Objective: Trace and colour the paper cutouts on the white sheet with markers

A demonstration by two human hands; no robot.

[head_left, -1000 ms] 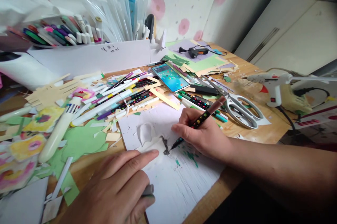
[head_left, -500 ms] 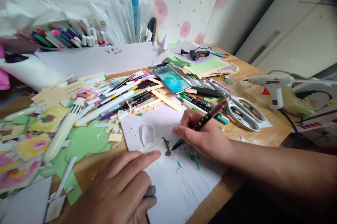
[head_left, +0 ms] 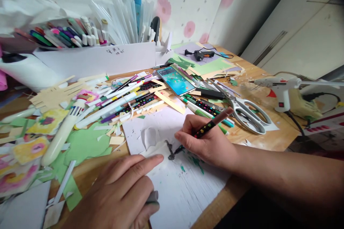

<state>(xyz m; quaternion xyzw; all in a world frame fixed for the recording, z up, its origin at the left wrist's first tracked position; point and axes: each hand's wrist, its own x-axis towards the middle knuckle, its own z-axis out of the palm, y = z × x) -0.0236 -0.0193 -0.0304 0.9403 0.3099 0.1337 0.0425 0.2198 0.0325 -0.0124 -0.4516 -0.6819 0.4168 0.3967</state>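
Note:
My right hand (head_left: 205,143) is closed around a black marker (head_left: 208,128) with coloured spots. The marker's tip touches a small dark figure (head_left: 171,152) near the middle of a white sheet (head_left: 188,193) marked with green and black strokes. My left hand (head_left: 129,189) has its index finger stretched onto a white paper piece (head_left: 158,153) beside the dark figure. Its other fingers are curled around a grey cap or pen end (head_left: 152,196), mostly hidden. A curled white scrap (head_left: 149,137) lies above the fingertip.
Pens (head_left: 120,103), a phone (head_left: 176,80) and large scissors (head_left: 248,114) lie beyond the sheet. Green scraps (head_left: 86,141) cover the left. A white glue gun (head_left: 281,91) stands at right; a black one (head_left: 202,55) lies behind. A pen box (head_left: 99,60) is at back left.
My right hand has shifted very slightly left, and the marker has tilted a little lower. My left hand looks nearly unchanged.

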